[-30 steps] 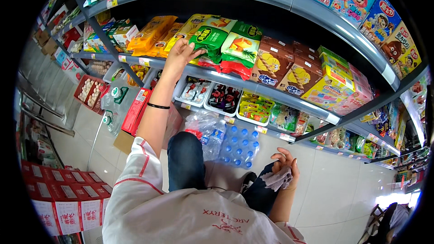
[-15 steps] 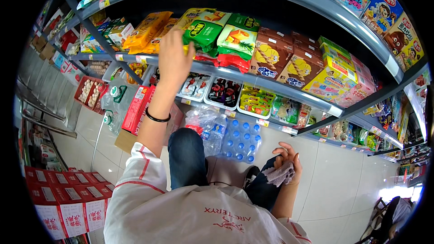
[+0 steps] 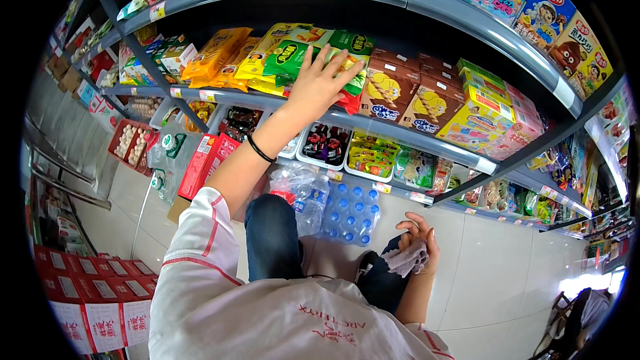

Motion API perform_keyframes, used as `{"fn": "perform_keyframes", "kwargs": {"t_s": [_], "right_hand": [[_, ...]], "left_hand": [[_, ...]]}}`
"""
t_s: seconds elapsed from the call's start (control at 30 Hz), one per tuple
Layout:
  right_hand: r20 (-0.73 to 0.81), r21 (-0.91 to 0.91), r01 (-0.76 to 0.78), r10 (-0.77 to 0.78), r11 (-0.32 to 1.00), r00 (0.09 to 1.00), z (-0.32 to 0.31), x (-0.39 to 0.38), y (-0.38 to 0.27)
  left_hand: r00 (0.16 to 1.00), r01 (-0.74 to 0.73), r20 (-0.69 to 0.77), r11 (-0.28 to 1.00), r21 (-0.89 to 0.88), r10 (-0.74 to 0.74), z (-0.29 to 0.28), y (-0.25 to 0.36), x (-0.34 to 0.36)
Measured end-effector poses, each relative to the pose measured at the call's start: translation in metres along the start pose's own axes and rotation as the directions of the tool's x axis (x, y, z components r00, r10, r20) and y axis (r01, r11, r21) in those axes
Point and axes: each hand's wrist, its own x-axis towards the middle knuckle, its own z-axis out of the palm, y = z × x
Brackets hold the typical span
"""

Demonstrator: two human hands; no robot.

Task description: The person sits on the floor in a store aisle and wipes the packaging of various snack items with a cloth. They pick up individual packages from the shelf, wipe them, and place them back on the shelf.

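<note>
My left hand (image 3: 319,83) reaches onto the middle shelf, its fingers spread over the green snack packets (image 3: 287,59) with pictures of pineapple. It lies over the front of these packets and hides part of them. Yellow packets (image 3: 261,53) stand just left of the hand, with orange packets (image 3: 217,53) beyond. To the right are brown boxes of rolled wafers (image 3: 387,87). Down by my knee, my right hand (image 3: 421,240) is closed round a crumpled greyish-purple cloth (image 3: 407,260). A black band circles my left wrist.
Below the shelf (image 3: 413,130) sit white trays of wrapped snacks (image 3: 370,157). Blue-capped water bottles (image 3: 350,217) in shrink wrap stand on the floor ahead. A red carton (image 3: 207,163) and clear jugs (image 3: 170,147) are to the left. Stacked red-and-white boxes (image 3: 100,307) fill the lower left.
My left hand has moved right, from between the orange and green packets to over the green ones, its fingers spreading. My right hand keeps the cloth in much the same place.
</note>
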Motion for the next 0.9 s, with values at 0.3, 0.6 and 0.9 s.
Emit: {"fn": "perform_keyframes", "kwargs": {"t_s": [0.3, 0.6, 0.9], "right_hand": [[0.013, 0.014, -0.015, 0.015, 1.0, 1.0, -0.004, -0.002, -0.001], [0.019, 0.028, -0.009, 0.009, 1.0, 1.0, -0.002, -0.002, -0.004], [0.023, 0.024, -0.007, 0.006, 1.0, 1.0, -0.004, -0.001, -0.005]], "left_hand": [[0.999, -0.039, 0.019, 0.995, -0.096, 0.041, 0.004, -0.013, 0.007], [0.98, -0.113, -0.18, 0.977, -0.18, 0.081, -0.006, -0.012, 0.015], [0.901, -0.136, -0.424, 0.987, -0.083, 0.088, -0.023, -0.025, 0.035]]}}
